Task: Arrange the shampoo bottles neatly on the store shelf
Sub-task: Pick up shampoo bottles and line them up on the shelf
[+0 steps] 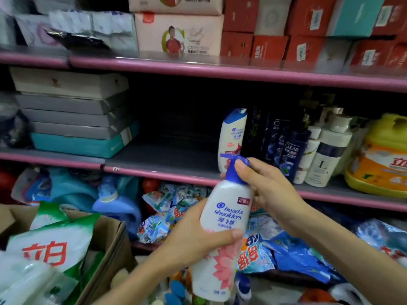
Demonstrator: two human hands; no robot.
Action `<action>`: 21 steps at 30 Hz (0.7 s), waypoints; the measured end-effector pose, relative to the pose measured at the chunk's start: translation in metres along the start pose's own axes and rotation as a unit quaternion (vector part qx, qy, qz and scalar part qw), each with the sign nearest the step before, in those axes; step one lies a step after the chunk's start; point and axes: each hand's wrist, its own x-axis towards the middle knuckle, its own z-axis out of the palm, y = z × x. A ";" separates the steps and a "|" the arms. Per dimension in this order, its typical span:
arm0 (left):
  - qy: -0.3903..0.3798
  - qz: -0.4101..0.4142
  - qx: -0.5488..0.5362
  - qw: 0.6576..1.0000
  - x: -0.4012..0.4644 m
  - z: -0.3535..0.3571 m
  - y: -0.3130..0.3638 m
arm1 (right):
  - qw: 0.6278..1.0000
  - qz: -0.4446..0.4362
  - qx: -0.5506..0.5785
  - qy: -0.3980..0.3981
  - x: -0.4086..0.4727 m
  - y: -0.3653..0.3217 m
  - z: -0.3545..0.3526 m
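Now the left hand [193, 241] grips the pump bottle [222, 230] round its body, long axis tilted nearly upright, while the right hand [266, 188] pinches its blue pump below the shelf [163, 157], whose bare stretch lies up-left beside the standing shampoo bottle [231, 139].

Light is dim and flat with a bluish cast, and the back of the middle shelf [176, 155] falls into deep shadow. The clear strip along the upper shelf edge [242, 62] carries a pale glare. Straight shelf lines bow from wide-angle distortion, and the corners and lower left are smeared with blur.
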 end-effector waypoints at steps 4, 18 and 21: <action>0.071 0.020 0.015 0.997 -0.007 -0.007 -0.011 | 1.000 -0.021 0.006 0.012 0.013 -0.007 0.019; 0.147 0.031 0.082 0.985 -0.016 -0.006 -0.010 | 0.997 -0.041 -0.017 0.056 0.009 -0.014 0.038; 0.139 0.023 0.084 0.986 -0.016 -0.006 -0.008 | 0.998 -0.037 -0.015 0.049 0.008 -0.014 0.036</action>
